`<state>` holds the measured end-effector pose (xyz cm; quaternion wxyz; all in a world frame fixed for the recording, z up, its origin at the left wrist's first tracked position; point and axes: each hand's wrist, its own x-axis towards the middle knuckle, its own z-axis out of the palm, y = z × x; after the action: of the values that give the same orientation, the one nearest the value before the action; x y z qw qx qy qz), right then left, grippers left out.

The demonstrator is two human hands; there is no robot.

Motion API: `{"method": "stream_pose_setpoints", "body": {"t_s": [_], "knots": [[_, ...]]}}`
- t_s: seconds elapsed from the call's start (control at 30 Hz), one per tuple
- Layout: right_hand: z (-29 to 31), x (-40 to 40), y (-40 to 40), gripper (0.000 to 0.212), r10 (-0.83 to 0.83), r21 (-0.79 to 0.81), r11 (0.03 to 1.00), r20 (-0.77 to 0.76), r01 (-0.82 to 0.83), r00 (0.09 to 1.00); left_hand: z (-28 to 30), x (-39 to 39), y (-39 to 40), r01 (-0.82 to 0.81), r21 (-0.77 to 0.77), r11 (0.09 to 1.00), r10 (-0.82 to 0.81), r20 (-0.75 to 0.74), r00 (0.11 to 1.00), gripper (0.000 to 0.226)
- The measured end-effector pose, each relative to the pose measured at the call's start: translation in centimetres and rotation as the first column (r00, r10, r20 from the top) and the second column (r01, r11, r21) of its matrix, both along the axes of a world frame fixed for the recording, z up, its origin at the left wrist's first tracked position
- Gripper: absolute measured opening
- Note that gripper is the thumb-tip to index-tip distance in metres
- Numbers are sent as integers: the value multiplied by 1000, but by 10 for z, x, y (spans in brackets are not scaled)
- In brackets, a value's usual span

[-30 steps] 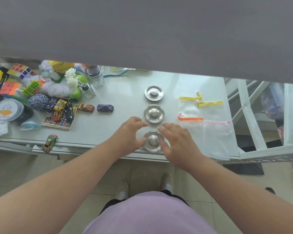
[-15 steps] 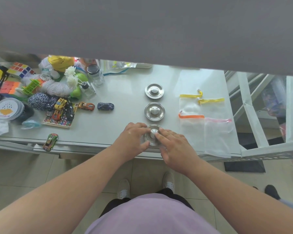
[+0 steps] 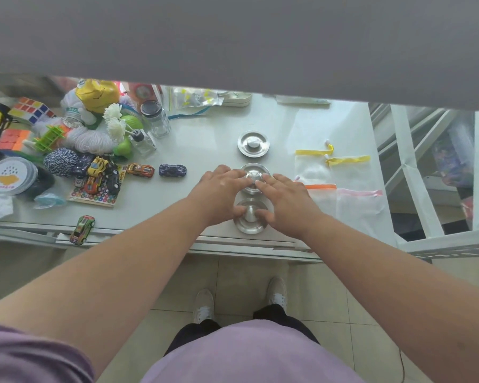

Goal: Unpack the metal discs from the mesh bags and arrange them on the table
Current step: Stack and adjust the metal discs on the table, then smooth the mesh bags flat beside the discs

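Three round metal discs with raised centre knobs lie in a line running away from me on the pale table (image 3: 205, 139). The far disc (image 3: 253, 143) lies uncovered. My left hand (image 3: 219, 192) and my right hand (image 3: 285, 200) rest flat over the other two. Their fingertips meet on the knob of the middle disc (image 3: 256, 189), and their thumbs flank the knob of the near disc (image 3: 250, 225). Neither hand lifts anything. Several flat mesh bags lie to the right: two yellow-trimmed (image 3: 313, 167), one orange-trimmed (image 3: 320, 197), one pink-trimmed (image 3: 360, 208).
Clutter fills the table's left: toy cars (image 3: 172, 170), yarn balls (image 3: 60, 161), puzzle cubes (image 3: 33, 110), a glass jar (image 3: 155, 118). One toy car (image 3: 82, 229) sits at the front edge, close to the near disc. A white rack (image 3: 426, 175) stands on the right.
Both hands have slid forward from the near disc, so their fingertips now touch the middle disc. The near disc lies where it was.
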<state>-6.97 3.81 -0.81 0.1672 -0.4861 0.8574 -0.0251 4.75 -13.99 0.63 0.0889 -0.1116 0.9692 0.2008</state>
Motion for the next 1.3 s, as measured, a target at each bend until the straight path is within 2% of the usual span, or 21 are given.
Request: {"method": "stream_pose_setpoints", "body": {"t_s": [0.13, 0.47, 0.77, 0.9, 0.97, 1.1, 1.3], "knots": [[1, -4, -5, 77, 10, 26, 1000, 41, -11, 999, 0, -2, -3, -3, -15, 1000, 3, 13, 1000, 68], [2, -7, -9, 77, 22, 37, 999, 63, -24, 998, -3, 0, -7, -18, -17, 1000, 19, 37, 999, 69], [4, -7, -7, 74, 3, -17, 1000, 95, -1, 995, -6, -1, -8, -33, -29, 999, 33, 26, 999, 71], [15, -19, 18, 64, -80, -166, 982, 87, 94, 993, -1, -6, -3, -30, -17, 999, 29, -41, 999, 70], [20, -34, 40, 60, -162, -186, 967, 76, 173, 984, 2, -15, 3, -23, -20, 1000, 22, -64, 998, 67], [26, -70, 81, 53, -315, -154, 934, 71, 322, 947, 4, -41, 22, -10, -18, 1000, 9, -65, 998, 65], [18, -113, 99, 50, -394, -33, 919, -7, 393, 919, 2, -96, 63, 104, -65, 992, -105, -22, 994, 56]]}}
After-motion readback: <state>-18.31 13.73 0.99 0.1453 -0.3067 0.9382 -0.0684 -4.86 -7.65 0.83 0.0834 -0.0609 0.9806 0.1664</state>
